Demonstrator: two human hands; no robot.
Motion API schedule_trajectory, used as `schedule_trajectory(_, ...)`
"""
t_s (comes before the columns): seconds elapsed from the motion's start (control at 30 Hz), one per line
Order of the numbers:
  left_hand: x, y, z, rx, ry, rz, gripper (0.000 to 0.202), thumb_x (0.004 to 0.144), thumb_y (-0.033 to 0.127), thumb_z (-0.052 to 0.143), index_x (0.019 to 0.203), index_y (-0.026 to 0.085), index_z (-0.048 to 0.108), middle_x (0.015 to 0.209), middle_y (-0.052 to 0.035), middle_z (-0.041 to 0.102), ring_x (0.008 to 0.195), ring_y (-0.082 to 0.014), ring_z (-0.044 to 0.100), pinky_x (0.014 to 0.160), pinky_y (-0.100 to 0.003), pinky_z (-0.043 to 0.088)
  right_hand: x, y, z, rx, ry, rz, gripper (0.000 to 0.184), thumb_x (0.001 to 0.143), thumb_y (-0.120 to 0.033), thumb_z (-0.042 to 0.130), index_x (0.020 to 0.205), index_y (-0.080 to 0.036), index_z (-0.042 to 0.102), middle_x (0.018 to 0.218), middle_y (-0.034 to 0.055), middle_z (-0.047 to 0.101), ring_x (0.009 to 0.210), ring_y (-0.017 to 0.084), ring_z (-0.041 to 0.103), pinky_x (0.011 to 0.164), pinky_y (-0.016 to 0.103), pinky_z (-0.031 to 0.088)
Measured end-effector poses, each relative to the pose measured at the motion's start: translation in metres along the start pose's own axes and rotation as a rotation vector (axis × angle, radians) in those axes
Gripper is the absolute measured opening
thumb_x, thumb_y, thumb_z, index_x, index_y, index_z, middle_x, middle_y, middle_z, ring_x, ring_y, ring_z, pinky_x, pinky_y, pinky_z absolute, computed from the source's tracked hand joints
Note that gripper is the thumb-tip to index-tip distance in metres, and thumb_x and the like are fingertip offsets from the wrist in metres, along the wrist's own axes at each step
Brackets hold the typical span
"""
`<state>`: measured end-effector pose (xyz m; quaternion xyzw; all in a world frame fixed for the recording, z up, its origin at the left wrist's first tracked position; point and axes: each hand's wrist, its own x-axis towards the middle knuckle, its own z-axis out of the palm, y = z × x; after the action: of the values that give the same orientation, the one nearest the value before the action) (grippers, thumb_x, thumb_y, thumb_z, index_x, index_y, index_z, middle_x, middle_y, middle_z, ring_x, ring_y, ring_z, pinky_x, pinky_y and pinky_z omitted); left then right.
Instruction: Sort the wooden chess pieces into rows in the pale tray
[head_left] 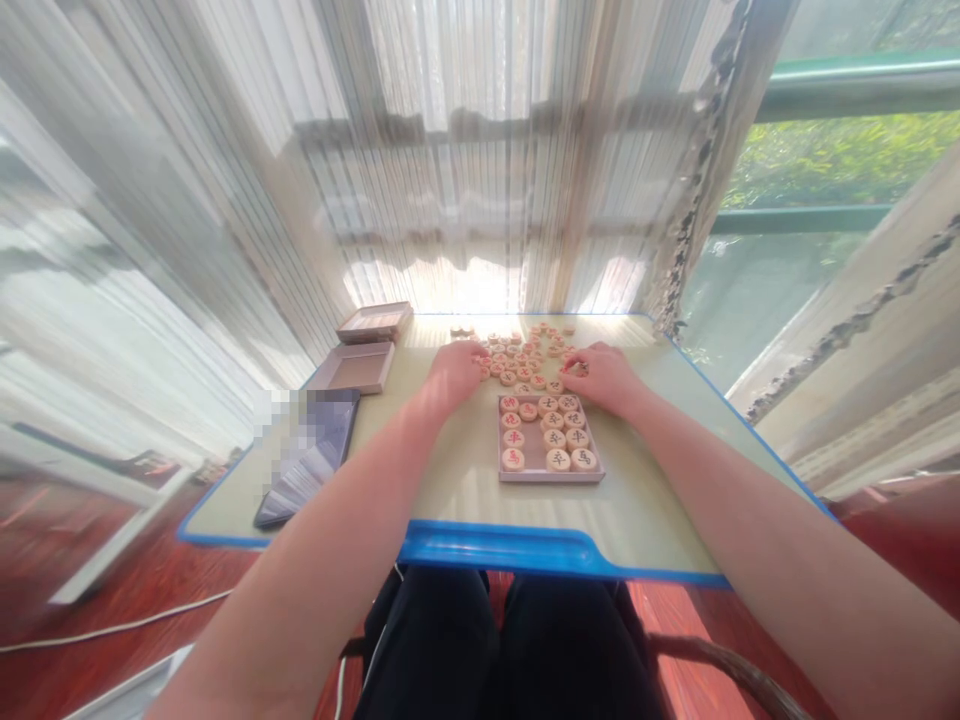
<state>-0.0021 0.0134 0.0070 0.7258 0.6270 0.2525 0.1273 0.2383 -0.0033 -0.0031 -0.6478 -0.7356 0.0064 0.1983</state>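
Observation:
Both my hands reach to a loose pile of round wooden chess pieces [525,355] at the far side of a small table [450,480]. My left hand [454,372] rests with fingers curled at the pile's left edge. My right hand [604,375] lies at the pile's right edge, fingers pinched on a piece. Just in front of the pile sits a shallow box tray [551,470] with several pieces laid flat in rows inside it.
Two shallow box halves [352,368] [373,322] lie at the table's far left. A dark tablet [311,455] lies at the left edge. The table has a blue rim [495,550]. Curtains [450,150] hang right behind it. My legs are under the near edge.

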Motion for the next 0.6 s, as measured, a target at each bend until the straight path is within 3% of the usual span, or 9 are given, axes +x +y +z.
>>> schedule_trajectory(0.27,-0.001,-0.001,0.003,0.144,0.012,0.109,0.033,0.077,0.02,0.044,0.099,0.02,0.068,0.101,-0.0034,0.069,0.096,-0.0201,0.061,0.086,-0.027,0.045,0.006,0.01,0.001,0.096,0.004,0.082,0.042,0.07,-0.043,0.061,0.106,-0.02,0.065,0.102,0.0092,0.057,0.101,0.023,0.051,0.093,0.034,0.036)
schedule_trajectory(0.43,-0.004,0.002,0.002,0.224,-0.053,0.171,0.034,0.08,0.026,0.041,0.102,0.02,0.066,0.1,-0.0054,0.069,0.093,-0.0223,0.062,0.083,-0.03,0.047,0.002,0.005,0.0,0.09,-0.026,0.033,0.03,0.074,-0.038,0.057,0.098,-0.023,0.068,0.103,0.0078,0.057,0.102,0.023,0.049,0.094,0.034,0.035)
schedule_trajectory(0.6,-0.004,0.003,0.004,0.21,-0.005,0.149,0.036,0.082,0.024,0.039,0.108,0.021,0.063,0.108,-0.006,0.066,0.101,-0.0221,0.059,0.088,-0.03,0.045,-0.002,-0.002,0.001,0.04,-0.044,-0.023,0.024,0.071,-0.029,0.056,0.089,-0.027,0.072,0.112,0.0042,0.057,0.107,0.025,0.044,0.098,0.037,0.03)
